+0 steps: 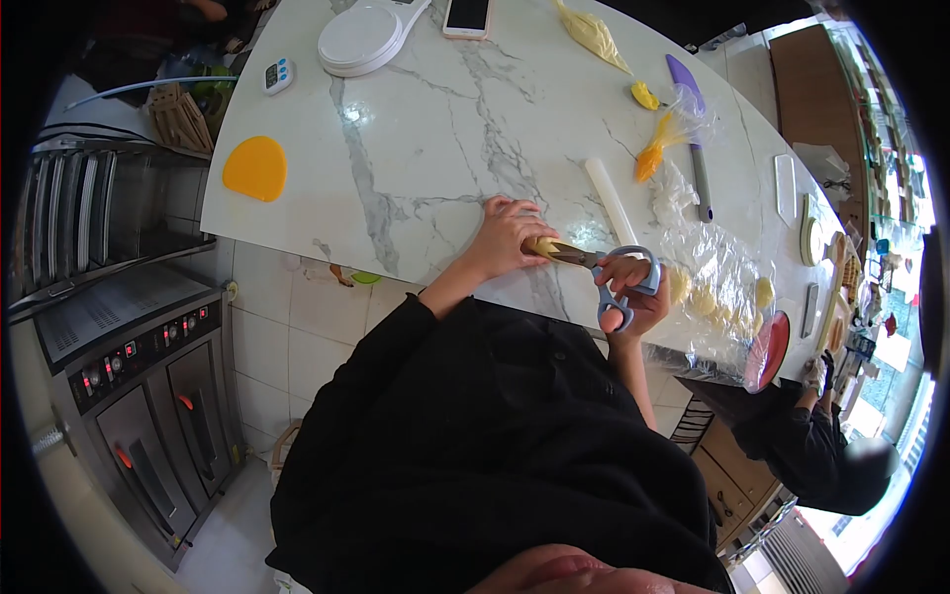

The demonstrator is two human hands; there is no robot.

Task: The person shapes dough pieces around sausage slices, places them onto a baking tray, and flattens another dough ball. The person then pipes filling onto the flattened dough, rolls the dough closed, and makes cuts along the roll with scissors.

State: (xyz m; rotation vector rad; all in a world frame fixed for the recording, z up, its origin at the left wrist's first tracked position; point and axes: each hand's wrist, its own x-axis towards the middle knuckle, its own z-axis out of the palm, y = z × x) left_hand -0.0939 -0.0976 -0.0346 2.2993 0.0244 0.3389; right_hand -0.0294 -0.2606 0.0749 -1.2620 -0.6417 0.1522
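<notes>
My left hand is closed around a small yellowish-brown piece, possibly dough, near the table's front edge. My right hand grips a pair of scissors with blue-grey handles, its fingers through the loops. The blades point left and reach the piece at my left fingertips; whether they cut into it I cannot tell. A white rolling pin lies just beyond the scissors. Right of my right hand, clear plastic film covers several pale yellow dough balls.
Farther back lie a yellow piping bag, an orange-filled bag and a purple spatula. Leftward are a yellow scraper, a timer, a white scale and a phone. Another person stands at right.
</notes>
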